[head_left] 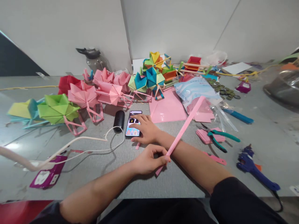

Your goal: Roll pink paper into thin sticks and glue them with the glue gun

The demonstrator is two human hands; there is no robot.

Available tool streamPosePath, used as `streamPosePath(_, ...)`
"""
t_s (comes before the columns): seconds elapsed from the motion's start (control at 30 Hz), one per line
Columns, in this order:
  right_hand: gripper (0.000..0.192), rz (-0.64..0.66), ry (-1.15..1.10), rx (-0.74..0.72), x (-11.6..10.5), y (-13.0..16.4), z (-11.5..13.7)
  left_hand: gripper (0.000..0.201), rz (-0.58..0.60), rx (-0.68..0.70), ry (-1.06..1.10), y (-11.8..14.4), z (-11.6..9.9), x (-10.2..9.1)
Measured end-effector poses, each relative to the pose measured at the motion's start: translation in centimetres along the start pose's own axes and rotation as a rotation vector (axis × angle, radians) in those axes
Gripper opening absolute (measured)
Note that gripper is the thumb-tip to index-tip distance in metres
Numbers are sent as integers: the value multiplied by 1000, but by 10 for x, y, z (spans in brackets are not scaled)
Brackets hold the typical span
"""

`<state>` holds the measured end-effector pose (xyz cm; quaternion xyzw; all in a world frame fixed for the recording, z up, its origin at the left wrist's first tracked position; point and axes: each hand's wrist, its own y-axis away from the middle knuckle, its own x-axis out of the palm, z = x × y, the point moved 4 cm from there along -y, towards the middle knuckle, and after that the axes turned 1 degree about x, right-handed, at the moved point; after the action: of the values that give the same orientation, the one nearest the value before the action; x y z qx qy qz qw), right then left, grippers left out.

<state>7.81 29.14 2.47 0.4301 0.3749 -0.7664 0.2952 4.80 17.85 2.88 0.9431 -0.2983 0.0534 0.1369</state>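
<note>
Between thumb and forefinger of the left hand (149, 160), a pink strip (184, 129) is pinched near its lower end. A short tail of it pokes out below that hand and touches the table (140, 183). From the pinch the strip's long axis runs up and to the right, rising off the table and crossing over the right forearm, with its far end hovering in front of a plastic bag (193, 90) well beyond the hand.

Just beyond the left hand, the right hand (144, 129) lies crossed over toward the left side. Its fingers are loosely spread, the fingertips resting on the screen of a phone (133, 124) that lies flat on the table. It holds nothing. A black cylinder (119, 121) lies just left of the phone, with a white cable (77, 146) trailing from it toward the near left.

So the left hand alone carries the strip; the right hand is near its middle stretch, underneath it, but apart from it.

Right of both hands, pliers (217, 138) rest on a stack of pink pieces, and a blue glue gun (254, 169) lies nearer the table's edge. Beyond the phone, folded paper models (86, 96) in pink, green and blue stand in a row.
</note>
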Motion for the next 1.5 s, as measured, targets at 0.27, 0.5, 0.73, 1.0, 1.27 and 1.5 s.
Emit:
streamPosePath(0.27,65,45,-19,-114,2,4,9,53,12,-2,-38,1,-6,0)
streamPosePath(0.5,62,-65,-80,-19,-4,8,0,50,11,-7,-6,1,-4,-1)
streamPosePath(0.73,41,-146,-62,93,-11,14,-7,48,4,0,-10,2,-3,-2)
streamPosePath(1.0,41,-83,-73,21,-8,13,-2,49,20,3,-13,2,-5,0)
streamPosePath(1.27,49,8,-107,-91,-6,13,5,53,33,1,-17,2,-5,1)
streamPosePath(1.5,60,36,-31,-126,3,4,18,55,36,7,-27,4,-9,1)
